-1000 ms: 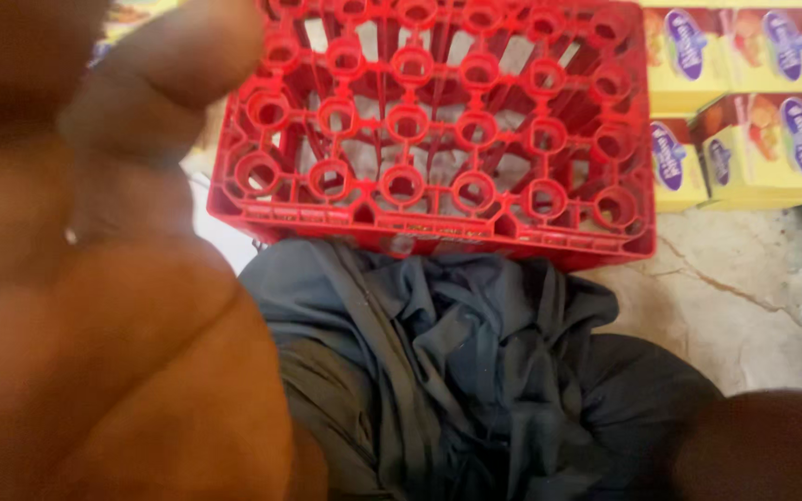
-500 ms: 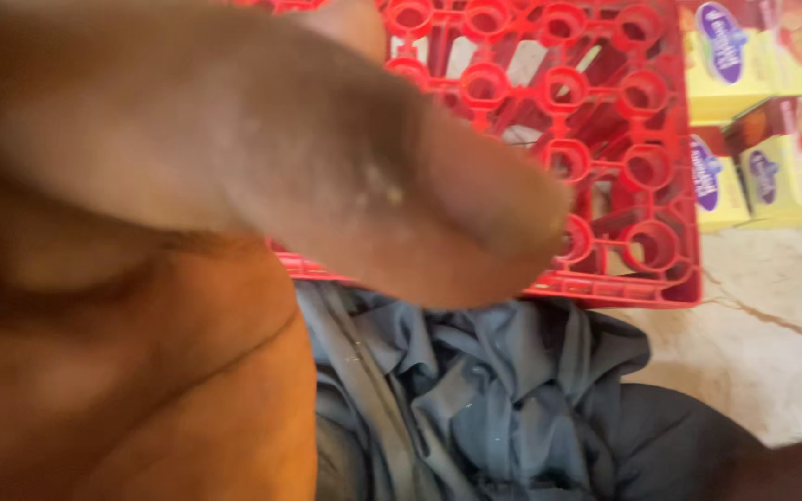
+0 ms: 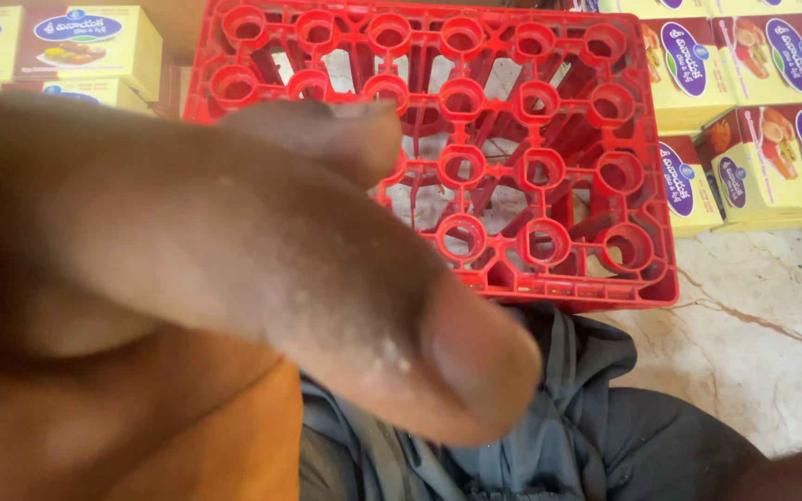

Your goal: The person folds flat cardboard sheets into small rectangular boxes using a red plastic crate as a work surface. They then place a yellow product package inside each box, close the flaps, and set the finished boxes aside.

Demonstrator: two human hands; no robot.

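one hand (image 3: 234,278) is filling the left and middle of the view, held so close to the camera that it is blurring; which hand it is cannot be told for sure, though it is entering from the left side. two fingers (image 3: 475,362) are stretching out toward the lower right, one above the other, with nothing visibly caught between them, so whether the grip is open or closed cannot be told. just behind the fingertips, up and to the right, a red plastic crate (image 3: 549,139) is lying flat on the floor, its long axis running left to right, its upturned face showing rows of round ringed sockets with open ribbing between them. the crate is sitting beyond the hand rather than in it, and the fingers are only overlapping its left portion in the view. below the crate, a grey cloth (image 3: 559,408) is bunching over the person's lap. yellow cartons (image 3: 772,158) with purple oval labels are standing just beside the crate's right edge, with more of them (image 3: 85,42) at upper left. pale marble floor (image 3: 754,343) is showing at lower right.
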